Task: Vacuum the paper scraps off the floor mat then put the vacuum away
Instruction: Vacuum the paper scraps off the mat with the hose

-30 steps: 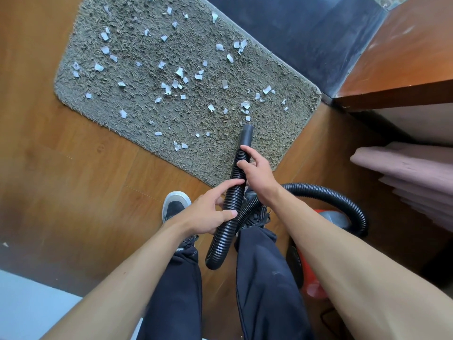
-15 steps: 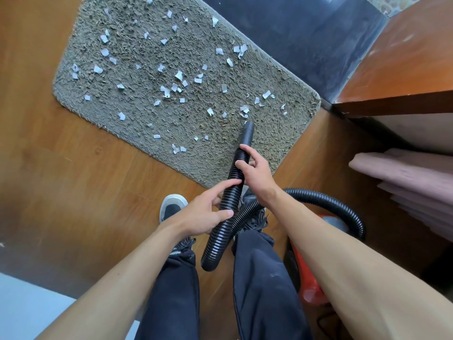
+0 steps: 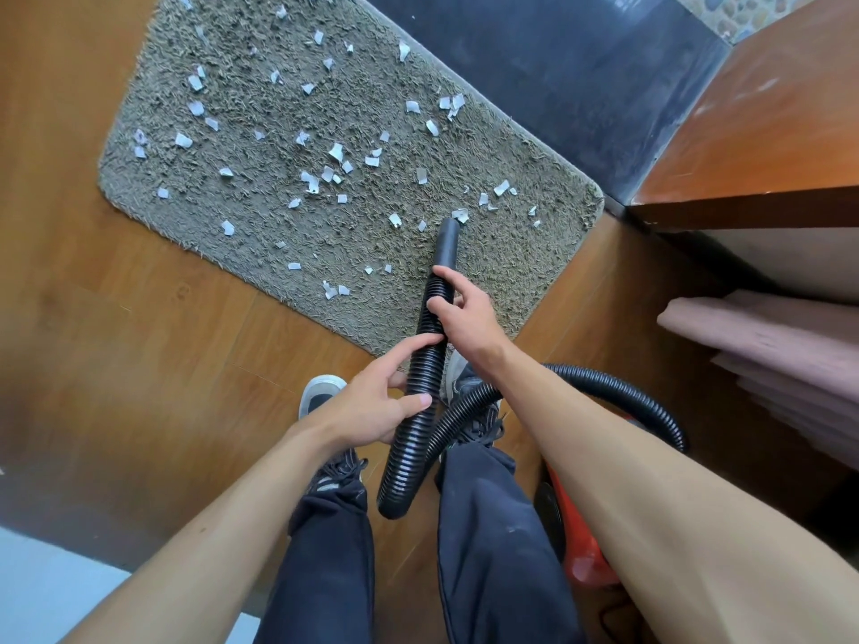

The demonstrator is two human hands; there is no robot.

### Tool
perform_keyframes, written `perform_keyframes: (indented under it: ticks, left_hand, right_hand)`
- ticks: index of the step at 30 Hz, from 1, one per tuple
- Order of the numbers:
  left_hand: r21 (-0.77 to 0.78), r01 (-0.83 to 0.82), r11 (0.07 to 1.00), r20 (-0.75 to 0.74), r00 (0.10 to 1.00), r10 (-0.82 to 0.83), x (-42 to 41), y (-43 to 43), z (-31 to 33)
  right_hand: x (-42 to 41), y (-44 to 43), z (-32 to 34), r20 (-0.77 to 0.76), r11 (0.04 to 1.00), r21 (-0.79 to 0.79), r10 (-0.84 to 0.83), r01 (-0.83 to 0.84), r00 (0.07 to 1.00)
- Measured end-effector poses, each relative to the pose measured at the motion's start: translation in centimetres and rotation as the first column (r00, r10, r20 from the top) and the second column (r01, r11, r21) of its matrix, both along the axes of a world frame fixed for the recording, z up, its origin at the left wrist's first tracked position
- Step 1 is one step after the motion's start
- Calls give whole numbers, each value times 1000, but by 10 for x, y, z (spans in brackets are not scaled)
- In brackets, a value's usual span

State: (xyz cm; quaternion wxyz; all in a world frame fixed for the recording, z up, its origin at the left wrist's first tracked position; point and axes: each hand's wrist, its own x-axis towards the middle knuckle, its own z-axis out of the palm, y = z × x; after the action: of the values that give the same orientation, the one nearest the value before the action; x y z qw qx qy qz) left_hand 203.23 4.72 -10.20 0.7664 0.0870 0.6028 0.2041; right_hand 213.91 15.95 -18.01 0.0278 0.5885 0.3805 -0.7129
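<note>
A grey shaggy floor mat [image 3: 260,234] lies on the wooden floor, strewn with several white paper scraps [image 3: 334,153]. A black ribbed vacuum hose [image 3: 420,388] runs up between my legs; its smooth nozzle [image 3: 447,244] rests on the mat's near right part, beside a scrap. My right hand [image 3: 460,313] grips the hose just behind the nozzle. My left hand [image 3: 376,406] holds the hose lower down, thumb and fingers around it. The hose loops back to the red vacuum body [image 3: 576,541], mostly hidden behind my right arm.
A dark tiled strip [image 3: 558,76] borders the mat's far edge. A wooden cabinet [image 3: 762,146] stands at the right, with folded pink cloth [image 3: 767,337] on a shelf below it. My shoes [image 3: 320,397] stand on the wood floor just short of the mat.
The nozzle has slid forward along the mat toward the far edge, and both hands have moved forward with the hose. Scraps near the nozzle's earlier spot are gone.
</note>
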Motion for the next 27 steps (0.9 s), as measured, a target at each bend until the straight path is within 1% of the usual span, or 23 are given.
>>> perform_keyframes:
  ticks: [9, 18, 21, 24, 27]
  left_hand:
    - [23, 38, 999, 18, 999, -38, 1, 23, -2]
    - [35, 19, 999, -26, 1000, -19, -6, 33, -4]
    - [38, 20, 999, -23, 1000, -19, -9, 40, -7]
    - [44, 51, 998, -28, 998, -50, -9, 50, -10]
    - [46, 87, 995, -18, 996, -86, -3, 59, -9]
  right_hand:
    - [5, 19, -1, 27, 999, 33, -43, 43, 999]
    - [-12, 37, 0, -10, 998, 57, 17, -16, 1000]
    - [-16, 43, -3, 5, 998, 68, -6, 6, 1000]
    - [-13, 49, -4, 14, 994, 84, -70, 68, 997]
    - [-1, 53, -6, 23, 990, 68, -125, 123, 992]
